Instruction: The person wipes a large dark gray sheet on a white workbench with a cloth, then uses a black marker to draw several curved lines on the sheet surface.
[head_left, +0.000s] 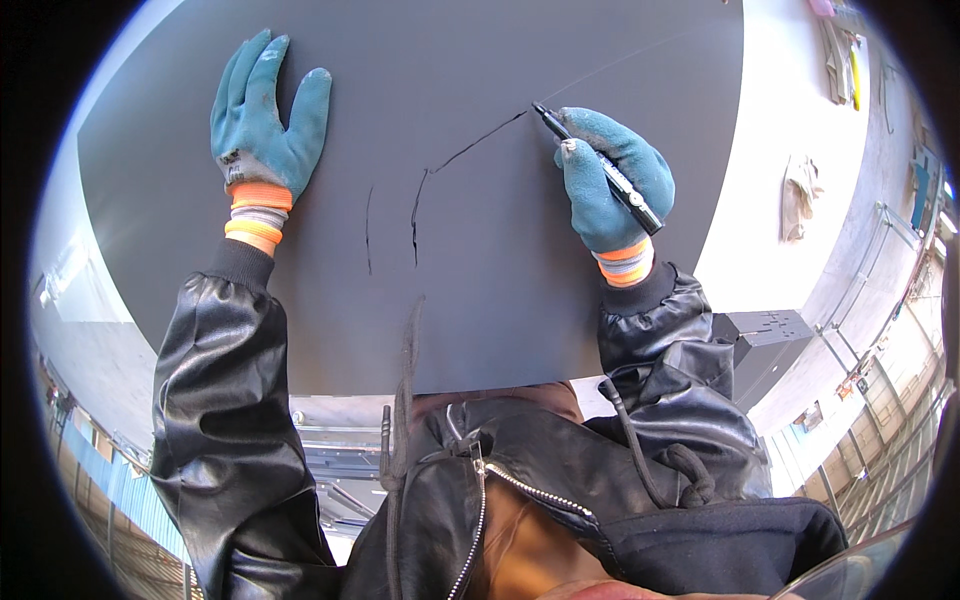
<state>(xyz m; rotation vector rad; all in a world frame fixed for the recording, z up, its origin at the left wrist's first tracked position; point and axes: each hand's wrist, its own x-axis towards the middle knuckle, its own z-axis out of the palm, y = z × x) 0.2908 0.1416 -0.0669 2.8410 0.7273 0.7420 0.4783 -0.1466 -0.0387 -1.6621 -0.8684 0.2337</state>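
Note:
A large dark grey panel (480, 315) lies before me. My left hand (270, 124), in a teal coated work glove with an orange cuff, rests palm down on its left part, thumb apart from the fingers. My right hand (619, 176), gloved alike, holds a black marker pen (616, 180). The pen's tip is at or just above the panel, close to the upper end of a slanting black line (480, 140). That line joins a steeper black stroke (415, 217). A shorter black stroke (368, 229) stands to its left. A faint pale line (615, 64) runs from near the tip to the upper right.
The panel lies on a white surface (757, 247). On its right side are a crumpled light cloth or glove (801, 196) and another fabric item (836, 64). A dark stack of panels or blocks (769, 345) stands by my right elbow. Drawstrings (405, 390) hang from my jacket over the panel's near edge.

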